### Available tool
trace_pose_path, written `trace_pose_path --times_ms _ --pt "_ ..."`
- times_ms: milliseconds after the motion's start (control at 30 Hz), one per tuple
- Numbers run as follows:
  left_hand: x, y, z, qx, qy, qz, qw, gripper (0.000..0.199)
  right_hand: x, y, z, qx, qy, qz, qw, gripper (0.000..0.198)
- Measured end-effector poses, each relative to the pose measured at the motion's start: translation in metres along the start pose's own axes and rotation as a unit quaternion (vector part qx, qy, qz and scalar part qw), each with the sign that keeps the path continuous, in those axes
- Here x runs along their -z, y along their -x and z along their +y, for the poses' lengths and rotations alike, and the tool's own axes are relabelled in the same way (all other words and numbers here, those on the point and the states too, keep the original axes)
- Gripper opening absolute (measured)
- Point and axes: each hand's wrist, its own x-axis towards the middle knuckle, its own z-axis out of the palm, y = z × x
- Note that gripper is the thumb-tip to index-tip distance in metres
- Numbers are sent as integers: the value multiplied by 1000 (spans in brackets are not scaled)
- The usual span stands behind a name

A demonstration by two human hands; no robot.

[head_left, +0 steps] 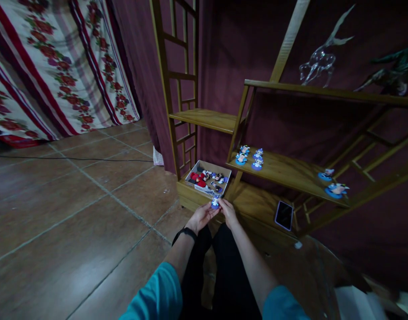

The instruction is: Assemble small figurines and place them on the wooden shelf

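Between my two hands is a small white-and-purple figurine (215, 202) on a round purple base. My left hand (203, 215) has its fingers closed round it from the left and below. From the other side, the fingertips of my right hand (228, 211) pinch its edge. Just beyond them a shallow white box (194, 170) holds several figurines in red, black and white, some lying down. On the wooden shelf (284, 171) to the right, several similar figurines (249, 157) stand grouped at the left end, and two blue-based figurines (336, 190) stand at the right end.
A dark-screened tablet or phone (284, 215) lies on the lower board at right. Above, a clear deer-like ornament (319, 62) and a dark model (390, 73) stand on the top shelf. A thin cable (90, 158) crosses the tiled floor at left, before a floral curtain (62, 71).
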Motion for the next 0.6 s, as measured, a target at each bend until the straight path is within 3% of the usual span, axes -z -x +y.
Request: trace_pose_path --times_ms 233,400,600 --pt "-4 2 1 -16 32 20 999 18 2 0 2 -17 8 11 1000 45" --pt "-3 2 3 -25 52 48 997 16 -2 6 -1 -10 25 -36 999 39" --pt "-4 5 5 -28 42 38 998 15 -4 3 2 -10 51 -56 997 44"
